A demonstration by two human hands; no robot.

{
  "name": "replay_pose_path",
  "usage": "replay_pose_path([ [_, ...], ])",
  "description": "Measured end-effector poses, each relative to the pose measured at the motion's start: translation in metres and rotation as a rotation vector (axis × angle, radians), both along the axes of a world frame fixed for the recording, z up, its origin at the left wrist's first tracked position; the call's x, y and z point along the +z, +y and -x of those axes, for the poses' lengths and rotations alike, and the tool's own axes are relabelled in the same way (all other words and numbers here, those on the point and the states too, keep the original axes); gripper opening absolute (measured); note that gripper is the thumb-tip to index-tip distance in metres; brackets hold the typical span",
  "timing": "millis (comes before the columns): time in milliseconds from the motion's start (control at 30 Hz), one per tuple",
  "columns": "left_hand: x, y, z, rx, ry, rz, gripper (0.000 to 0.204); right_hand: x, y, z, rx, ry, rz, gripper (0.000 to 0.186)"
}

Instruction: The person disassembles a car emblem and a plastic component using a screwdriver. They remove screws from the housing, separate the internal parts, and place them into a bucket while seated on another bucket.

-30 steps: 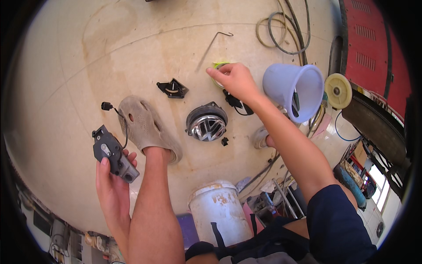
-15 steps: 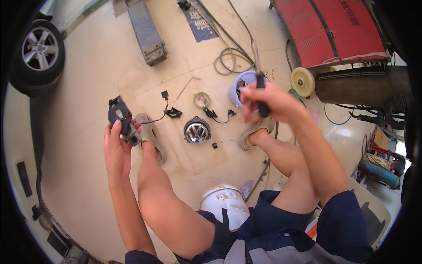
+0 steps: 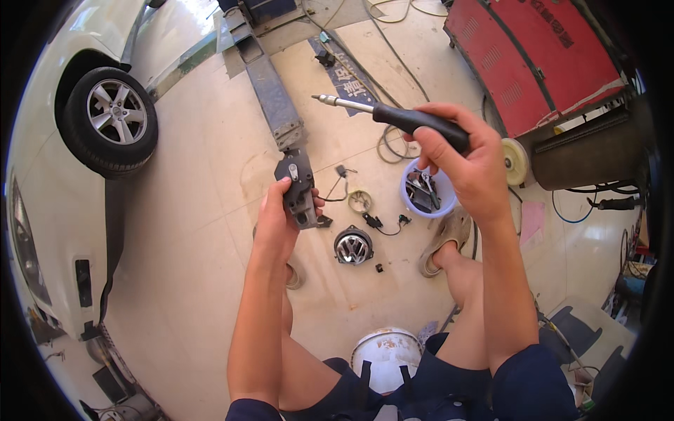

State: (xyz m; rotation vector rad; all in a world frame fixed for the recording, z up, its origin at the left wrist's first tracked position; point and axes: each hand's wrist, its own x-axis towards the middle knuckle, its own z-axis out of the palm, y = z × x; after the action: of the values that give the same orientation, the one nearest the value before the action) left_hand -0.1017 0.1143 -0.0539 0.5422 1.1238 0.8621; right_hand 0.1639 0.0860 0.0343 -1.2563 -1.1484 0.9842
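Gripping hands [image 3: 479,168]: screwdriver [image 3: 393,118] right, housing [image 3: 300,184] left

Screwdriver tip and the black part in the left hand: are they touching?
Apart. The head view shows the screwdriver with its tip higher in frame than the black part, floor and a blue-grey beam showing between them.

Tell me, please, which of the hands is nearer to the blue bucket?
Right: the right hand appears over the bucket's right edge; the left hand is farther away, to its left.
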Motion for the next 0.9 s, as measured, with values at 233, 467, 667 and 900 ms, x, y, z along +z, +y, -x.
replay_pose_path([
  [233, -0.004, 0.001, -0.017, -0.044, -0.078, 0.018, 0.042, -0.014, 0.000, 0.015, -0.256, 0.106, -0.002, 0.014],
  [467, 0.005, -0.003, -0.025, -0.101, 0.140, -0.128, 0.037, -0.024, -0.003, 0.021, -0.327, 0.226, 0.001, 0.018],
  [667, 0.003, -0.004, -0.028, -0.112, 0.281, -0.237, 0.039, -0.033, 0.006, 0.028, -0.291, 0.237, 0.057, 0.020],
  [900, 0.000, -0.003, -0.026, -0.096, 0.293, -0.246, 0.041, -0.035, 0.013, 0.036, -0.226, 0.241, 0.099, 0.018],
])
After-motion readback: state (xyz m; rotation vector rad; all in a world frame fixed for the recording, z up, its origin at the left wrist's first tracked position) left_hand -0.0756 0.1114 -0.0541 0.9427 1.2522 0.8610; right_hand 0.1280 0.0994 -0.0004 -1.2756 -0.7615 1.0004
